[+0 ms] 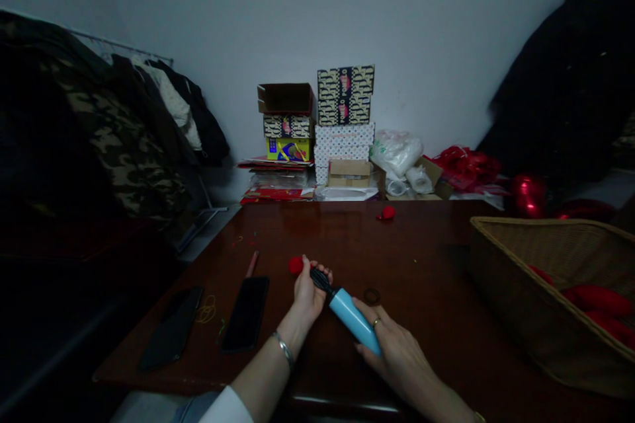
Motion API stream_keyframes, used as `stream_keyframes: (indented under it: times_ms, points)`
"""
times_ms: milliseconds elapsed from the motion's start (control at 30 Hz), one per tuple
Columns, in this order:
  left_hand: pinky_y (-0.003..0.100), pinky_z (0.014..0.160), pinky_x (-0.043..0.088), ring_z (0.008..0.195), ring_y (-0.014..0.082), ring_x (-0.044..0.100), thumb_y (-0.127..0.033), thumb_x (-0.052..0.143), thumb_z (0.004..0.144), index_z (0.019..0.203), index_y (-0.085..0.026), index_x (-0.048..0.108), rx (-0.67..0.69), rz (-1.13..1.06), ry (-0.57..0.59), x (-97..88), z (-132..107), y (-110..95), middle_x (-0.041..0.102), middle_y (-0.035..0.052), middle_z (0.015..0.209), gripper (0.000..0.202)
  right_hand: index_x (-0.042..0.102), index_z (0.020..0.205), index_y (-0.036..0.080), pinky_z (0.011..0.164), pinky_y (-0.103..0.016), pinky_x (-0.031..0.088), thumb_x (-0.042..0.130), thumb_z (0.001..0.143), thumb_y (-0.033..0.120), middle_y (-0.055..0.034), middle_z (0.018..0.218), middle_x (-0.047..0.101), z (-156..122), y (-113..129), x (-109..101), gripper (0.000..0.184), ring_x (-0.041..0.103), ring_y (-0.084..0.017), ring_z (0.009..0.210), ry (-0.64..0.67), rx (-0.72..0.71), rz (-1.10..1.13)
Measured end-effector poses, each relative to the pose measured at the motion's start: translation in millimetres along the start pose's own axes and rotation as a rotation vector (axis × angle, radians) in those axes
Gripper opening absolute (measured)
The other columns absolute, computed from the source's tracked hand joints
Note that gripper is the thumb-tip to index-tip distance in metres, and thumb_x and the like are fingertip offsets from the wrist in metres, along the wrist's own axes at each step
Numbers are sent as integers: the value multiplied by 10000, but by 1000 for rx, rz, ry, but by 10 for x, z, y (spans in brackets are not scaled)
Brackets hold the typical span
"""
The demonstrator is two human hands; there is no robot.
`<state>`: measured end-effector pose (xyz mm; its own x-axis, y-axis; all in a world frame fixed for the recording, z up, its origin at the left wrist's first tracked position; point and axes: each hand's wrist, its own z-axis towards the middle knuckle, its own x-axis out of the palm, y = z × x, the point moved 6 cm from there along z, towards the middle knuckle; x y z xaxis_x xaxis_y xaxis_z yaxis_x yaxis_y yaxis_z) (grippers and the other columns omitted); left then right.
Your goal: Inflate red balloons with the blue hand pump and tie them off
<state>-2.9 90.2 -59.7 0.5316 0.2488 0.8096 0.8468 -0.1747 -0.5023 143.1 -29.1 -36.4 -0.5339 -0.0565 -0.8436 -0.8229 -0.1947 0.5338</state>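
Both hands are on a light blue balloon hand pump (354,318) with a black ribbed end, tilted over the table's near half. My right hand (397,347) is wrapped round its blue body, a ring on one finger. My left hand (310,291) is closed about the black end, with a small red balloon (296,266) showing beside the thumb. How the balloon meets the pump is hidden by the fingers. A black elastic band (372,295) lies just right of the pump. Farther back on the table sits a small inflated red balloon (387,213).
The dark wooden table (436,317) carries a wicker basket (501,304) with red balloons at right. At left lie a black phone (246,314), another dark flat item (171,327) and yellow rubber bands (206,309). Stacked boxes (346,96) stand behind.
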Motion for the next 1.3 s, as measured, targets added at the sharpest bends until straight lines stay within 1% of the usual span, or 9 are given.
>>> stream_keyframes:
  times_ms: [100,200,300,433,533,667,933,1067,1300]
  points:
    - [244,543,499,538,106,535,-370,567,836,728,-154,514,16,-5,53,42,-26,-37,514,0,624,248,312,1384,306,874,-333,443,530,758,237,-55,1181,562,-6,66,20,667,594,-196,985,-114,-41,-123]
    - [231,518,480,526,98,517,-334,594,825,751,-152,510,54,28,40,37,-63,-44,509,-6,629,213,371,1359,276,970,-433,353,554,766,247,-66,1100,600,-10,179,9,621,601,-215,949,-210,-53,-246]
    - [220,484,457,509,97,506,-332,584,831,750,-156,492,66,60,7,9,-74,-40,499,-10,618,215,396,1348,260,1016,-507,256,556,783,260,-52,986,623,-17,311,-2,587,620,-199,820,-243,-29,-366]
    - [176,394,362,434,70,426,-331,556,848,722,-166,453,92,94,-29,-33,-39,-118,451,-34,569,232,409,1345,218,1054,-518,157,536,796,268,-28,849,616,-78,465,2,566,605,-179,731,-264,-36,-483]
    - [157,367,308,416,59,392,-310,536,864,715,-167,442,134,79,-62,-77,11,-243,424,-44,551,226,429,1329,236,1058,-527,126,546,783,270,-6,802,604,-208,485,-8,559,585,-173,709,-305,-49,-520]
    - [154,371,302,430,57,397,-320,568,845,717,-164,447,128,50,-39,-82,58,-321,422,-43,561,235,403,1336,280,1058,-530,108,550,781,293,17,785,594,-459,407,-54,574,571,-179,750,-378,-90,-520]
    - [162,376,319,430,61,391,-467,533,832,731,-156,475,-17,-23,60,62,-13,-173,403,-39,557,332,322,1381,266,1029,-575,74,556,787,502,-16,856,622,-694,234,-69,680,573,-219,807,-417,-138,-559]
    - [152,390,330,423,47,384,-377,536,857,786,-138,513,-38,-32,99,104,-66,-111,404,-47,558,251,340,1371,283,1027,-601,60,544,803,443,-22,876,626,-662,248,-61,624,561,-230,845,-415,-116,-567]
    - [188,441,406,462,79,471,-412,604,801,714,-171,467,-26,57,75,88,-170,59,476,-27,584,290,451,1309,273,1024,-634,34,542,795,423,-43,896,639,-439,387,-129,542,525,-275,961,-337,12,-571]
